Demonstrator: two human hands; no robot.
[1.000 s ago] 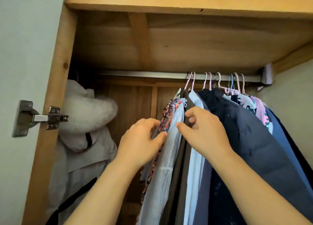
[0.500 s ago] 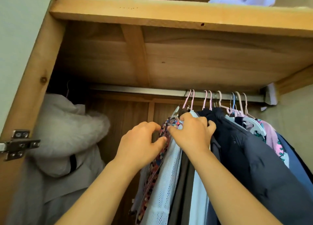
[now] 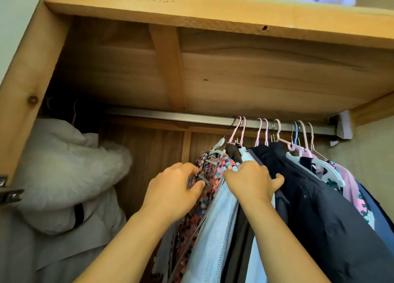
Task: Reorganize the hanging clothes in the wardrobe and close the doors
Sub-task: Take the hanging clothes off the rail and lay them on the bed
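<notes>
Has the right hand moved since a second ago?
Yes. The right hand has climbed toward the rail, up the clothes to near the hangers' necks.

Multicoloured patterned garment [image 3: 210, 169]; white mesh garment [image 3: 215, 229]; navy jacket [image 3: 319, 208]; pink hangers [image 3: 259, 131]; pale grey fur-trimmed coat [image 3: 64, 176].

Grey metal rail [image 3: 170, 117] beneath pale wooden shelf [image 3: 191, 12]; white fur-hooded coat [image 3: 64, 176] hangs far left, well apart from garments crowded right: multicoloured patterned dress [image 3: 210, 172], white mesh garment [image 3: 215, 236], dark navy jacket [image 3: 319, 208].
</notes>
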